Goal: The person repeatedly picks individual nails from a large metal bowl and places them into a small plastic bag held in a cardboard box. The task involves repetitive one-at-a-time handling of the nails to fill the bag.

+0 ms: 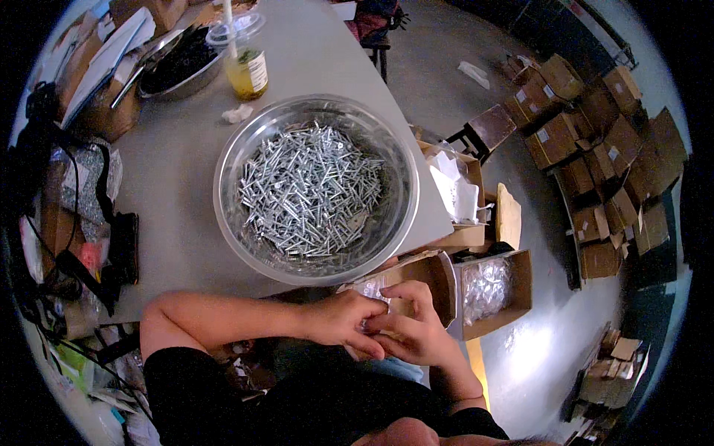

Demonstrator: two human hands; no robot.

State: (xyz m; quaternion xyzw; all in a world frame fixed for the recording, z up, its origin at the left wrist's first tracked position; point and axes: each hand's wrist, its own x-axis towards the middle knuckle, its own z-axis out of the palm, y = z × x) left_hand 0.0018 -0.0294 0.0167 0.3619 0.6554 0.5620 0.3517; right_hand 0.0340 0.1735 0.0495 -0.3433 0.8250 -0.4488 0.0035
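Note:
My left hand is closed around a small clear plastic bag, whose upper part shows above the fingers by the table edge. Against it, my right hand has its fingers bent, the tips meeting the left fingers at the bag. What lies between the fingertips is hidden. Just beyond both hands stands a large steel bowl at the table's corner. Loose silver screws fill much of it.
An open cardboard box sits beside my right hand; another box holds clear plastic bags. On the grey table are a drink cup and a dark-filled pan. Stacked cartons stand far right.

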